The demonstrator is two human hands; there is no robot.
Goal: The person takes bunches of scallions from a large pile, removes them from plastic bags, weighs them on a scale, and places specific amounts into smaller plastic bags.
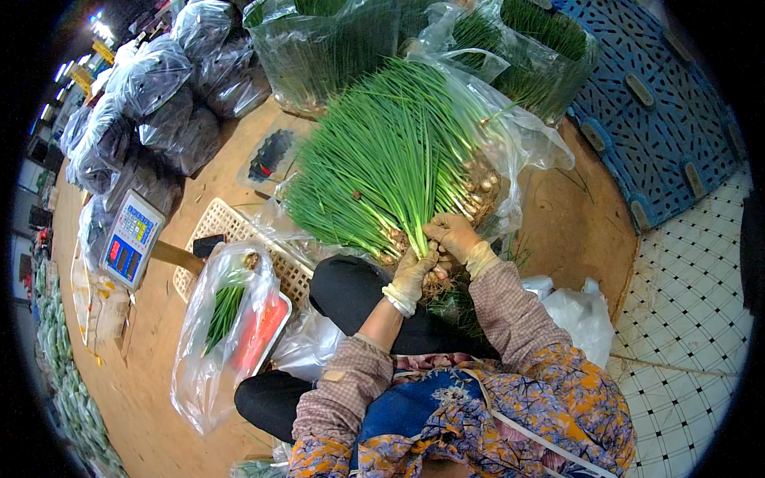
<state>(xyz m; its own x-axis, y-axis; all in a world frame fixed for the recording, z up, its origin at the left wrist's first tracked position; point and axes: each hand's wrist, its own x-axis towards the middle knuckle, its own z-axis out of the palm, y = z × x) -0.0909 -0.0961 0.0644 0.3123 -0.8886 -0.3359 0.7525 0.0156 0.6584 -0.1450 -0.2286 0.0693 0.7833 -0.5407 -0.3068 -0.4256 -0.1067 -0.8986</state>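
Observation:
My left hand (411, 273), in a thin pale glove, grips a small bunch of green onions (418, 209) low on the stems, just above the bulbs. Gloved as well, my right hand (455, 239) is at the same bunch, its fingers bent against the stems and bulbs from the right; whether it grips any of them I cannot tell. Roots and bulbs hang below both hands. Behind them a large heap of green onions (364, 149) fans out, its leaves to the upper left. Part of the heap lies on an opened clear plastic bag (508, 173).
To the left, a digital scale (132, 239) stands beside a cream plastic basket (221, 224) with a phone (208, 245). A clear bag of green onions (224, 322) rests on a tray (276, 334). Filled bags (149, 77) are piled behind; a blue plastic pallet (651, 107) is at right.

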